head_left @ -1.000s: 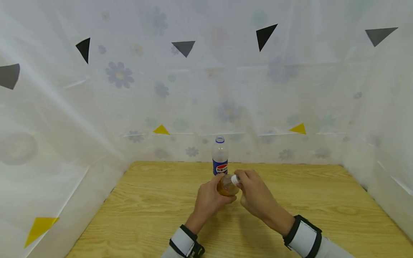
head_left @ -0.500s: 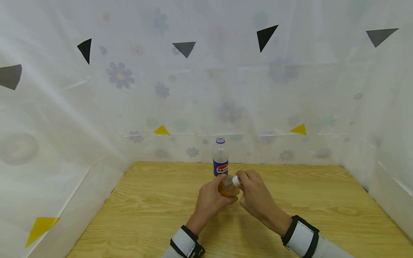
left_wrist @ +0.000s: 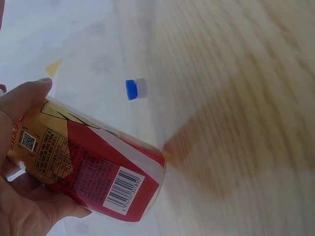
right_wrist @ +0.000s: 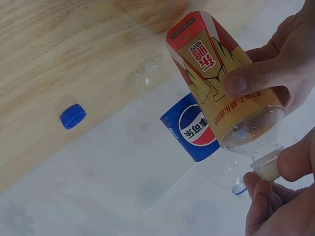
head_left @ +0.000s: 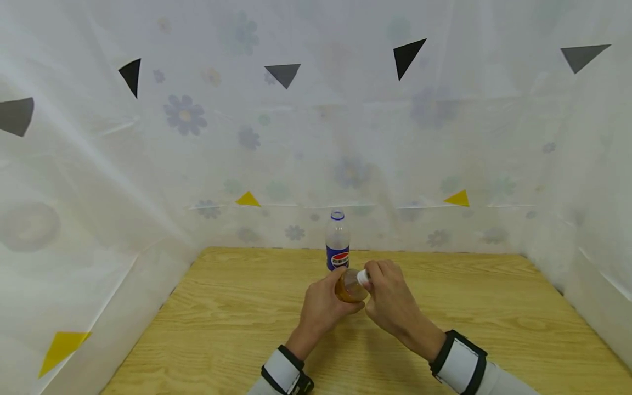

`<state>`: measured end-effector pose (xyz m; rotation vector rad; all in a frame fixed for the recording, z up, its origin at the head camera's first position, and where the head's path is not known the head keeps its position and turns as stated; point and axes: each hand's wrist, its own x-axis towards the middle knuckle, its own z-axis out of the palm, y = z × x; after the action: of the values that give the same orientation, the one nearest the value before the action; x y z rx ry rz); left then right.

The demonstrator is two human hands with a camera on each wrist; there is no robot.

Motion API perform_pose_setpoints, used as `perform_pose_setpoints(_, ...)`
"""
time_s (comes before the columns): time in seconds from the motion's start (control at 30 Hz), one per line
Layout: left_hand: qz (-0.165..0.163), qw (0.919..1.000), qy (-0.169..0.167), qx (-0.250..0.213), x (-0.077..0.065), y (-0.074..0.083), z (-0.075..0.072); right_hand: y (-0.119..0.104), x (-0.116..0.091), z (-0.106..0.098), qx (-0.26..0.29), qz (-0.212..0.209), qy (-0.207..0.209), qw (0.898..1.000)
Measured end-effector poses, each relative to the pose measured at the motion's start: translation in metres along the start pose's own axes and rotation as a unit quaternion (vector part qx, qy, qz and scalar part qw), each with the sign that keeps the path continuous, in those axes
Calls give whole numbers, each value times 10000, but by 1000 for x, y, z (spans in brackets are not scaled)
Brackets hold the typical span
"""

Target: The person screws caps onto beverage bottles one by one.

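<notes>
My left hand (head_left: 323, 307) grips a drink bottle (head_left: 348, 288) round its body. This bottle has a red and gold label (right_wrist: 211, 69) and tilts with its neck toward my right hand (head_left: 395, 304). Thumb and fingers of that hand pinch the white bottle cap (right_wrist: 268, 167) at the neck. Low in the left wrist view, the bottle's red lower end (left_wrist: 147, 187) is close over the table. Behind both hands a clear Pepsi bottle (head_left: 338, 241) with a blue label stands upright and uncapped, its base hidden by the held bottle and hand.
A blue bottle cap (right_wrist: 73, 116) lies on the wooden table (head_left: 222, 318), beyond the held bottle in the left wrist view. White patterned sheeting (head_left: 306, 148) hangs at the back and along both sides of the table.
The held bottle and its white cap have shifted slightly right in the head view. My right wrist has moved a little left, fingers still on the cap. The Pepsi bottle stays put.
</notes>
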<state>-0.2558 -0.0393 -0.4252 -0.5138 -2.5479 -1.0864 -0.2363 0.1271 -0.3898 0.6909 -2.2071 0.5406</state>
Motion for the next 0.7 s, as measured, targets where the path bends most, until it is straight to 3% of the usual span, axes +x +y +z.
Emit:
perform_pose_setpoints(0.5, 9, 9999, 121, -47, -1, 0, 4, -5, 7, -1, -373, 377, -200, 9984)
perform_pose_setpoints(0.7, -65, 9997, 235, -37, -1, 0, 4, -5, 12, 1, -538, 349, -221, 9977)
